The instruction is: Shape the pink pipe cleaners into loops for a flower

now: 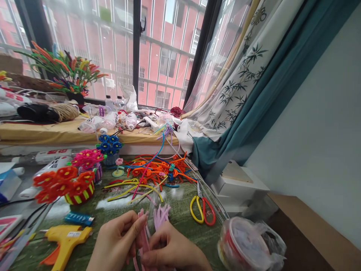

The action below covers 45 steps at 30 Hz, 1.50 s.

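My left hand (117, 242) and my right hand (173, 250) meet at the bottom middle of the view, both closed round a bundle of pink pipe cleaners (159, 217). The left thumb and fingers pinch the strands near their upper ends. The right hand grips the bundle lower down. The fuzzy pink tips fan out above my fingers. Just beyond them, loose yellow, orange and pink pipe cleaners (149, 175) lie in a heap on the green table (180, 210).
Yellow-and-red scissors (202, 209) lie right of my hands. A yellow glue gun (66, 241) and a blue lighter (79, 218) lie to the left. Orange (66, 184), pink (88, 160) and blue (109, 145) pipe-cleaner flower pots stand behind. A bagged round tub (248, 244) sits at the table's right edge.
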Each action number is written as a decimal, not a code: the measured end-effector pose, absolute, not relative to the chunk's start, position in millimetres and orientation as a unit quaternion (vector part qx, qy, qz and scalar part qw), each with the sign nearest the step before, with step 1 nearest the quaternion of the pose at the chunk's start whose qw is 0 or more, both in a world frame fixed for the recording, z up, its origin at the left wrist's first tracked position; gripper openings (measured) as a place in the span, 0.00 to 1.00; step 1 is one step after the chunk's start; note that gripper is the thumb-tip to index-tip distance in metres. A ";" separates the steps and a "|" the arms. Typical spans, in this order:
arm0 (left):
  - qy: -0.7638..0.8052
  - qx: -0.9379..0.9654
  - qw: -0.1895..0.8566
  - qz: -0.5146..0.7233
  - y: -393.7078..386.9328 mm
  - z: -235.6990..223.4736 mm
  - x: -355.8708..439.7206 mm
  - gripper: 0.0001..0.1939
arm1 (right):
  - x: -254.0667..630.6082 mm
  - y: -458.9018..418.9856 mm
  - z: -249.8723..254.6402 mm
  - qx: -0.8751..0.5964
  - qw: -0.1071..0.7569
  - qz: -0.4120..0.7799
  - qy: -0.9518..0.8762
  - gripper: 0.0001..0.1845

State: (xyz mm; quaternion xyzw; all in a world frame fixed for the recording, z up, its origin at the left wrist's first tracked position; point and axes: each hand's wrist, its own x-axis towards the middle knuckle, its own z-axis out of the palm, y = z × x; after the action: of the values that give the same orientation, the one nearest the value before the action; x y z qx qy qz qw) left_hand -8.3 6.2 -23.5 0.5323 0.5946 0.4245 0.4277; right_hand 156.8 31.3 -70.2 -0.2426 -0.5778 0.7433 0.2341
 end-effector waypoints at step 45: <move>0.594 0.526 0.443 0.418 -0.5 -27.3 -8.1 0.30 | 165.9 36.2 -85.3 -0.263 0.134 0.728 -0.619 0.26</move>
State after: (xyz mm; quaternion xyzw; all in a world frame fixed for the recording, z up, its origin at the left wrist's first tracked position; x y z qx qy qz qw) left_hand -8.1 -0.5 -27.3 0.5261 0.5940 0.4178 0.4425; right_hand 165.9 36.2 -85.3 -0.2634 -0.6188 0.7279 0.1337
